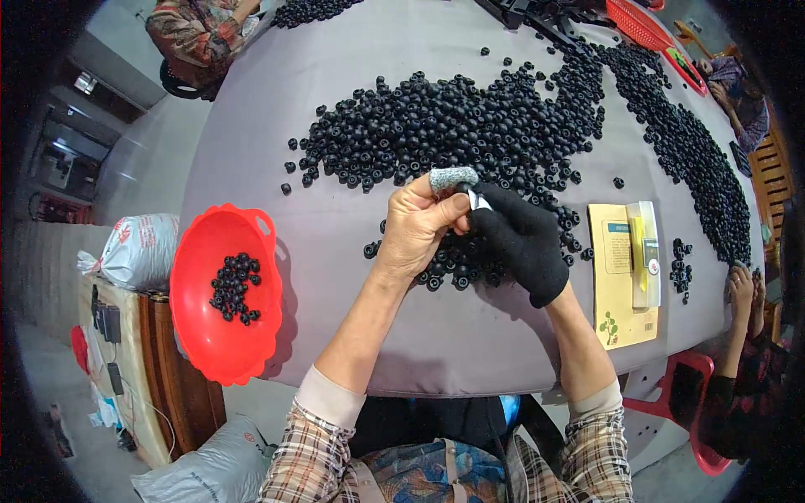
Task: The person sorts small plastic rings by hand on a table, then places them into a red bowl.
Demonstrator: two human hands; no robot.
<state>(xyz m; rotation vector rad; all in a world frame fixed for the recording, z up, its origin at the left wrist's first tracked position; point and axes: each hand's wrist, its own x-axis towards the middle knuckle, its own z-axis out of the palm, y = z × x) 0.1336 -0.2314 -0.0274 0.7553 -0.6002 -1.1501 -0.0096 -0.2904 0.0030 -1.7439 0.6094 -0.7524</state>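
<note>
My left hand point(416, 220), bare except for a grey knitted finger sleeve point(453, 178), is pinched closed over the middle of the table. My right hand point(521, 239), in a black glove, is closed too and meets the left fingertips. A small white piece point(479, 201) shows at the right fingers. Whatever the left fingertips hold is too small and dark to make out. Behind and beneath the hands spreads a large pile of small black round pieces point(436, 117) with ring-like holes. A red scalloped plastic bowl point(186, 293) at the left holds several such pieces.
Right of my hands lies a yellow booklet point(616, 314) with a clear case point(644, 289) on it. A small cluster of black pieces point(681, 272) and a long band of them point(688, 151) lie farther right. Other people sit around the grey-covered table point(243, 151).
</note>
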